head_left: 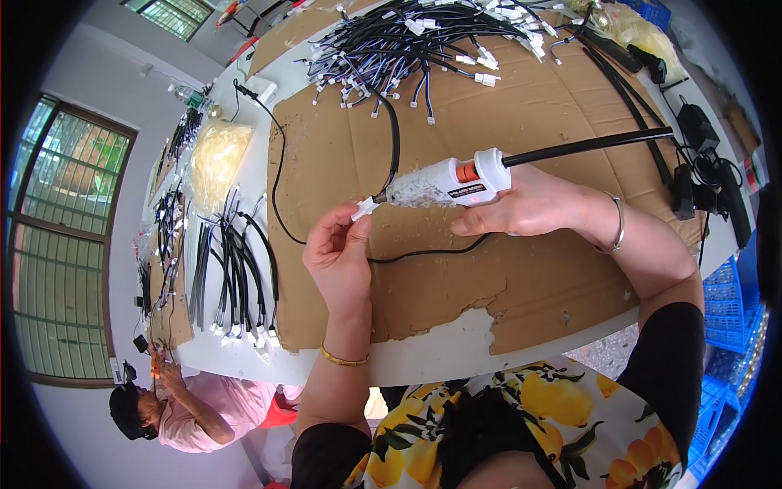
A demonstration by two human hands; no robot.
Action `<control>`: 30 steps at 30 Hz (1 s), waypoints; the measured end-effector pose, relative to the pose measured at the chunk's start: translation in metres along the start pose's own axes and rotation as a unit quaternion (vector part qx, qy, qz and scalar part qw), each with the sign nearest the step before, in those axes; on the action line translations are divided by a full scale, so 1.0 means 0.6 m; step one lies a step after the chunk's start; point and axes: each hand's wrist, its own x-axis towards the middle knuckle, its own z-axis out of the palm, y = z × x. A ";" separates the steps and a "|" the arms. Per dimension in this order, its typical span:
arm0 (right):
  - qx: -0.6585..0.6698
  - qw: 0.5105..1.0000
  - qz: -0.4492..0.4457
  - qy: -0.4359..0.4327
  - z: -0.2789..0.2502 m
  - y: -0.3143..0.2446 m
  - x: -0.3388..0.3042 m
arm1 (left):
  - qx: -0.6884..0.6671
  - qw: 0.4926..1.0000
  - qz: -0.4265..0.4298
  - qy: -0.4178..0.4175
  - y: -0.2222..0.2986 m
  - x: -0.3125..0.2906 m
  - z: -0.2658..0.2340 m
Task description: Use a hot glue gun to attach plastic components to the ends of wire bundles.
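Note:
Between the fingertips of my left hand (338, 257) I pinch a small white plug connector (366, 209). In my right hand (533, 204) is a white hot glue gun (448, 183) with an orange part, its front crusted with glue strings. The nozzle meets the connector or sits right against it; I cannot tell if they touch. A long black glue stick (590, 146) juts out of the gun's back end. Just beyond the nozzle a black sleeved cable (396, 138) runs toward the far pile; whether it belongs to the held connector is hidden.
Torn brown cardboard (440, 293) covers the white table. A heap of wire harnesses (407, 41) lies at the far side, more harnesses (240, 277) at left beside a bag of yellowish sticks (218, 159). Black adapters (692, 134) stand at right. A person in pink (216, 411) works at lower left.

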 end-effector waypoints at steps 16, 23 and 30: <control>-0.028 0.998 -0.046 0.022 0.001 -0.007 -0.002 | -0.073 0.997 -0.031 0.005 -0.005 0.004 -0.002; -0.008 0.997 -0.076 0.030 -0.005 0.013 0.007 | -0.105 0.994 -0.041 -0.012 -0.010 0.006 -0.007; -0.001 0.996 -0.082 0.028 -0.002 0.013 0.008 | -0.109 0.990 -0.088 -0.011 -0.006 0.004 -0.007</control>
